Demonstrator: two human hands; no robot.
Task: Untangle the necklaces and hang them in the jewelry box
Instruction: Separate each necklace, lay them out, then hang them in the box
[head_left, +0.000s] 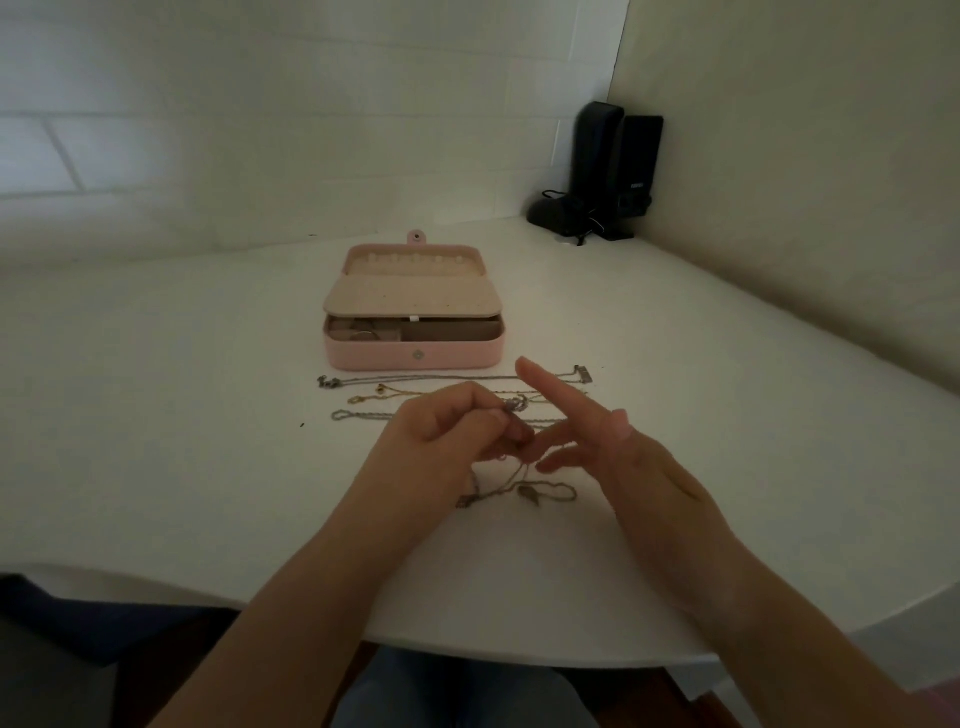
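Observation:
A pink jewelry box (415, 357) stands open on the white table (208, 415), its lid lying back with a row of pale hooks. Three necklaces lie stretched out side by side in front of it: a silver one (441, 378), a gold one (374, 397) and another silver one (358, 415). My left hand (447, 431) pinches a tangled chain (514, 405) by a small silver piece, lifted off the table. The chain's loose loops (540, 491) trail onto the table below. My right hand (587, 436) is beside it with fingers spread and straight, their tips at the chain.
Two black speakers (618, 166) and a dark rounded object with a cable (553, 213) stand in the far right corner against the wall. The table's curved front edge runs just above my lap. A small dark speck (302, 425) lies left of the necklaces.

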